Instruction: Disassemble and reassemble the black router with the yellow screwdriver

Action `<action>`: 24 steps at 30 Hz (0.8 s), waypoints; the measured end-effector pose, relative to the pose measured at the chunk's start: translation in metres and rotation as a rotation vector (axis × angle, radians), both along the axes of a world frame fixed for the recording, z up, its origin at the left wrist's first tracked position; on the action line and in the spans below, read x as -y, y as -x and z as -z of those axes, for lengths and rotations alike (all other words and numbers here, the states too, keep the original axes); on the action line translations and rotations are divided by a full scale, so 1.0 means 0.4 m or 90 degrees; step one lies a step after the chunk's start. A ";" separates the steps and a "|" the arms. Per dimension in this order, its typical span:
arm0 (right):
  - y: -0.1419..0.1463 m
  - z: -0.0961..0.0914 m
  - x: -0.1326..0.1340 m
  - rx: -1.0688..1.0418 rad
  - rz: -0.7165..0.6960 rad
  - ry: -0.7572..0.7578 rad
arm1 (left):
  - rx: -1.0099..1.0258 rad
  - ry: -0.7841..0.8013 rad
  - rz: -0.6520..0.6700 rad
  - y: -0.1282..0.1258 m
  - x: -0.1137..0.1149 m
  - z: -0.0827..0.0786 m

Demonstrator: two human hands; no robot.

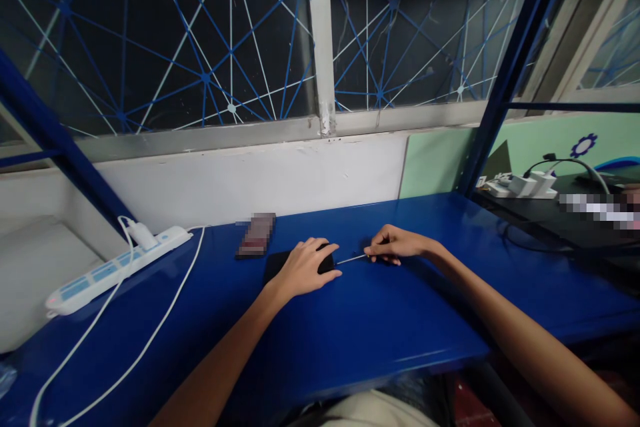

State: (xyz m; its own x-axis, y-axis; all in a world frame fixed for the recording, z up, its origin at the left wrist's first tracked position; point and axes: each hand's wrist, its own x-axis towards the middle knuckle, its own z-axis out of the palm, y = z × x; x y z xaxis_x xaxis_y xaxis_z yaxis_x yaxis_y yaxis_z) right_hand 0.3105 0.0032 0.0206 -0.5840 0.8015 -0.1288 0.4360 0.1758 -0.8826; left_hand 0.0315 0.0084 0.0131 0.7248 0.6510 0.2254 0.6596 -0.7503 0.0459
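Note:
A black, flat, box-like object (326, 259) lies on the blue table (380, 333), its exact kind unclear. My left hand (303, 267) rests over it, fingers and thumb spread to either side of its right end and holding it against the surface. Between my two hands runs a thin, light metal rod (351, 259), its left tip at or very near the black object's right end. My right hand (393, 243) pinches the rod's other end between thumb and fingers. Those fingertips hide whatever handle it has.
Behind my left hand lies a dark, blurred-out rectangular item (257, 237). A white power strip (120, 270) with a plugged-in charger (143, 235) sits at the left, its white cable (170, 310) looping forward. Blue posts (510, 73) rise at both sides. Another strip with plugs (530, 185) stands far right.

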 end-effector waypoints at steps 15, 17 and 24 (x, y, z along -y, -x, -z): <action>0.007 -0.002 0.001 -0.001 0.008 0.002 | -0.005 -0.004 0.002 0.002 -0.003 0.002; 0.008 -0.004 0.003 0.010 0.010 -0.014 | -0.008 -0.005 0.000 0.001 -0.001 -0.001; 0.016 -0.011 0.007 0.020 0.047 -0.032 | -0.012 0.000 -0.001 -0.003 0.004 -0.007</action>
